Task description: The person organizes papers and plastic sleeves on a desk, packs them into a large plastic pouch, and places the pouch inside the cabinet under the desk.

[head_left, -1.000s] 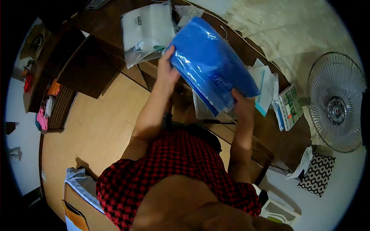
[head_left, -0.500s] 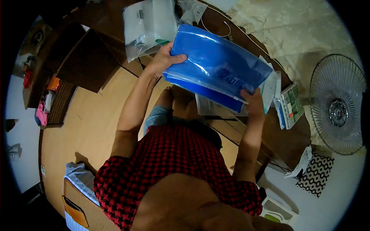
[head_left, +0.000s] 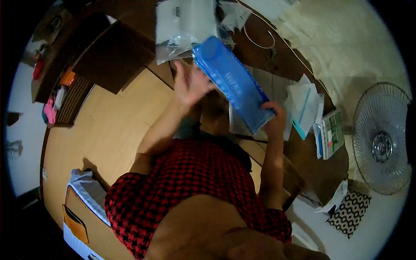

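A shiny blue plastic pouch (head_left: 234, 84) with pale printing is held slanted over the desk. It looks narrow from this angle; whether it is folded or only turned I cannot tell. My right hand (head_left: 275, 119) grips its lower right end, fingers wrapped over the edge. Beside its upper left edge is my left hand (head_left: 193, 84), slightly blurred, the thumb raised and the fingers stretched toward the pouch; the fingertips are partly hidden, so contact is unclear. Behind the pouch lies a clear plastic sheet or sleeve (head_left: 275, 89) on the dark desk (head_left: 318, 173).
A clear plastic bag (head_left: 184, 30) sits at the desk's far left. To the right are white packets with a teal strip (head_left: 303, 104), a green-and-white box (head_left: 331, 134) and a fan (head_left: 381, 145). A white cable (head_left: 260, 43) loops along the back. A chair (head_left: 91, 208) stands lower left.
The pouch has turned from a wide, broad face to a narrow, steeper slant. My left hand has let go of its edge and opened; my right hand still holds the other end.
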`<state>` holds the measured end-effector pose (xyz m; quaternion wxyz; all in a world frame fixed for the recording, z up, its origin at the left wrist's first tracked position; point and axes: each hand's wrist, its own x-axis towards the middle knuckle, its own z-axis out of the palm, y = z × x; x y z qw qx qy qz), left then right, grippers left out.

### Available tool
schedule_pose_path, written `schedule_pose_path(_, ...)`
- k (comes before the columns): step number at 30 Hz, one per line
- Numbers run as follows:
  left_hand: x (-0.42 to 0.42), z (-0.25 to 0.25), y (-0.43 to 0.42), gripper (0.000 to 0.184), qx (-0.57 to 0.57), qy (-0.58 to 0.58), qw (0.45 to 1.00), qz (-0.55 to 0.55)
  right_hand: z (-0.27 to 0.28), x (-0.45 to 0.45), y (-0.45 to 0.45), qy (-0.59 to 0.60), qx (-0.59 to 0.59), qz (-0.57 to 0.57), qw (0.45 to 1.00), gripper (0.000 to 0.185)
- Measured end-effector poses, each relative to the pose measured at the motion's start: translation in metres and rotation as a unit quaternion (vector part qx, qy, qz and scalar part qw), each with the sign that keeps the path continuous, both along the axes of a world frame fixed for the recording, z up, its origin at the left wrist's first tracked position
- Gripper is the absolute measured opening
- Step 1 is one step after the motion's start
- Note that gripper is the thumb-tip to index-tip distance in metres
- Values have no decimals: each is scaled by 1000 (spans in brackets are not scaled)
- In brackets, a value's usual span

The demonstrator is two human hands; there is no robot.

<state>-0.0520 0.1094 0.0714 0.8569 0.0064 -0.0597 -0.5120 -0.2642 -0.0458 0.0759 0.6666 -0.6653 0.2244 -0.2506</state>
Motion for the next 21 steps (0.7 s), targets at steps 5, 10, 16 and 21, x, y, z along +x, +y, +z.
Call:
schedule_pose_path(5, -28, -54, 18, 33, 320, -4, 943, 87, 3, 6, 34, 91, -290, 188, 934, 23)
schedule_pose_path(10, -36, -57, 40, 31, 339, -66, 930, 123, -11, 14, 52, 111, 89, 252, 957, 67)
schedule_pose_path(16, -26, -58, 19, 40, 294, -149, 937, 119, -32, 29, 60, 179, 114, 245, 946, 68)
schedule_pose_path(21, 64, -64, -3, 50, 429, -600, 542, 401, -25, 29, 49, 124, 235, 172, 949, 68)
